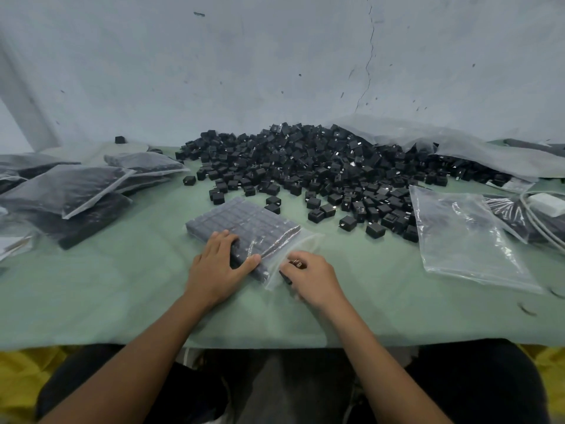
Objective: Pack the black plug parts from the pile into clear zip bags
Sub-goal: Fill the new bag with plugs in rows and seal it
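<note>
A clear zip bag packed with rows of black plug parts lies flat on the green table in front of me. My left hand rests on its near corner with fingers spread flat and the thumb against the bag's edge. My right hand has curled fingers at the bag's open mouth and holds a black plug part there. The big pile of loose black plug parts spreads across the far middle and right of the table.
Several filled bags are stacked at the left. A heap of empty clear bags lies at the right, with white cables beyond it. A large crumpled plastic sack backs the pile. The table's front edge is near my lap.
</note>
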